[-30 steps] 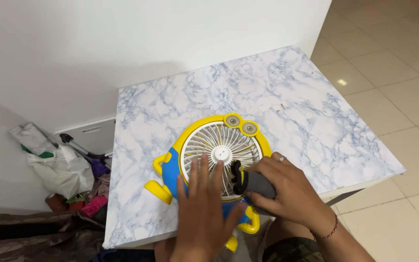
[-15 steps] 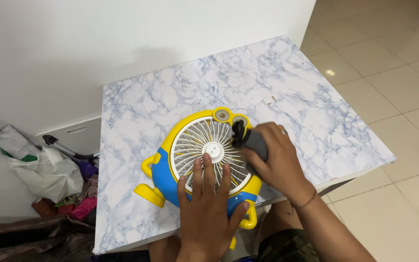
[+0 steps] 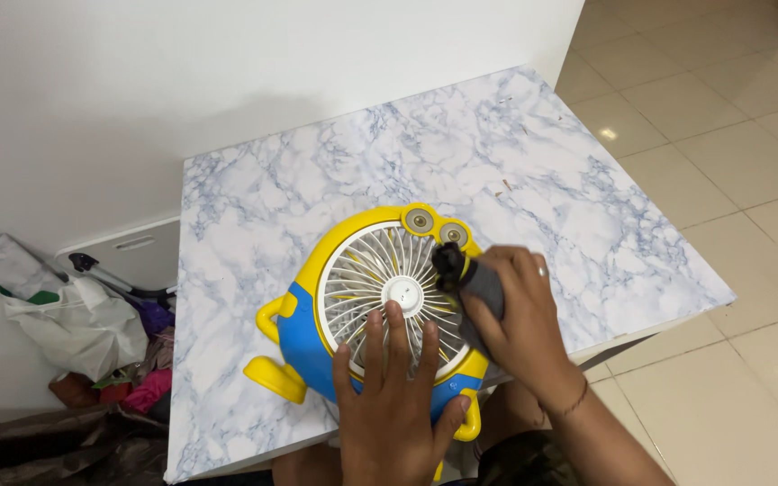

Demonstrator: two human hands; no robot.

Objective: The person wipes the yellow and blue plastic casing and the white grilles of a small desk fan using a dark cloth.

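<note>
The yellow-and-blue fan [image 3: 371,306] is pinned flat on the bench [image 3: 317,180] beneath the spread left fingers [image 3: 398,337]. A dark cloth [image 3: 472,281] is pinched by the right fingers [image 3: 506,306] against the grille. Snagging between ribs is judged possible; the fan overhangs the near edge.

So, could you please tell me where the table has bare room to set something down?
The marble table is bare behind the fan toward the wall, and right of it toward the far corner. The near edge is crowded: left hand on the grille, right hand gripping a grey cloth.

White wall [image 3: 137,81], beige tiled floor [image 3: 731,99], marble-patterned tabletop [image 3: 335,180], maybe glossy.
</note>
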